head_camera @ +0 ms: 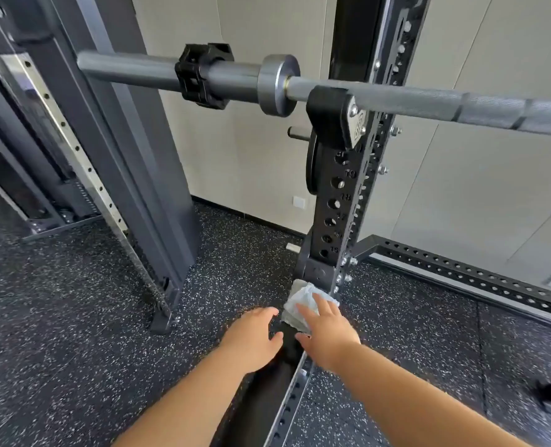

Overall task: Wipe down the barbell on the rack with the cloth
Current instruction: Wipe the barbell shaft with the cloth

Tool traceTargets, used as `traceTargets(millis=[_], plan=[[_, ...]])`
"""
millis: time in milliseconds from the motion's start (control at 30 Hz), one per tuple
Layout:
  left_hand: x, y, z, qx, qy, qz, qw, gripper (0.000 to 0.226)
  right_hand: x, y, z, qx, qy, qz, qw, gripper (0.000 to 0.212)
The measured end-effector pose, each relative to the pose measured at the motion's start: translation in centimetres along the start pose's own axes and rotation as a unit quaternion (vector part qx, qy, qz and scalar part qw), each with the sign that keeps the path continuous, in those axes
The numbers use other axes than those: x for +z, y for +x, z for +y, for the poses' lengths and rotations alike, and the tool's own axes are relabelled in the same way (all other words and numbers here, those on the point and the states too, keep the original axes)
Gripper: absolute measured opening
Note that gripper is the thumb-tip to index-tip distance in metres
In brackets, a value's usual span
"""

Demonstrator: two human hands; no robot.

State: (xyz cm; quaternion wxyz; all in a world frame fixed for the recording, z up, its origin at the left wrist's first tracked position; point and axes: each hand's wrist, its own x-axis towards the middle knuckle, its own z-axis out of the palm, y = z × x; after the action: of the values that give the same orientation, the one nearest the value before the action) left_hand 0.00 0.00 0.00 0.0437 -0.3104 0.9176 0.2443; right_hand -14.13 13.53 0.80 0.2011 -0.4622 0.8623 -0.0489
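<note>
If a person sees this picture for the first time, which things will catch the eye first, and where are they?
First, the steel barbell crossing the upper part of the view, resting in a hook on the black rack upright, with a black collar on its sleeve. Next, low in the middle, the left hand and right hand reach down to a pale cloth lying at the upright's foot; the right fingers rest on it.

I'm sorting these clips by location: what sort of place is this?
Most likely a gym or weight room: a barbell rests on a perforated steel rack, with speckled rubber flooring underneath.
</note>
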Motion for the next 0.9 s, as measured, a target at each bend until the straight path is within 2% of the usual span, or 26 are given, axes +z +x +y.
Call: traceTargets(millis=[133, 333, 500, 567, 733, 900], plan=[[0.5, 2.2, -0.5, 0.028, -0.018, -0.014, 0.999, 0.059, 1.0, 2.5, -0.7, 0.020, -0.020, -0.005, 1.000, 0.060], [1.3, 4.1, -0.3, 0.053, -0.017, -0.014, 0.998, 0.052, 2.0, 5.9, -0.2, 0.029, -0.051, 0.000, 0.998, 0.044], [0.9, 4.2, -0.1, 0.049, -0.026, 0.009, 0.998, 0.044, 2.0, 7.3, 1.2, 0.018, -0.066, -0.032, 0.997, 0.053], [0.6, 4.0, -0.1, 0.039, -0.023, 0.016, 0.999, 0.044, 1.9, 6.9, 1.8, 0.026, -0.039, -0.018, 0.999, 0.045], [-0.8, 3.4, 1.4, 0.042, -0.010, 0.023, 0.999, 0.042, -0.2, 3.3, 2.8, 0.063, 0.108, 0.091, 0.988, 0.015], [-2.5, 2.9, 5.0, 0.060, -0.007, 0.045, 0.997, 0.041, -3.7, -0.6, 3.9, 0.048, 0.178, 0.138, 0.973, 0.009]])
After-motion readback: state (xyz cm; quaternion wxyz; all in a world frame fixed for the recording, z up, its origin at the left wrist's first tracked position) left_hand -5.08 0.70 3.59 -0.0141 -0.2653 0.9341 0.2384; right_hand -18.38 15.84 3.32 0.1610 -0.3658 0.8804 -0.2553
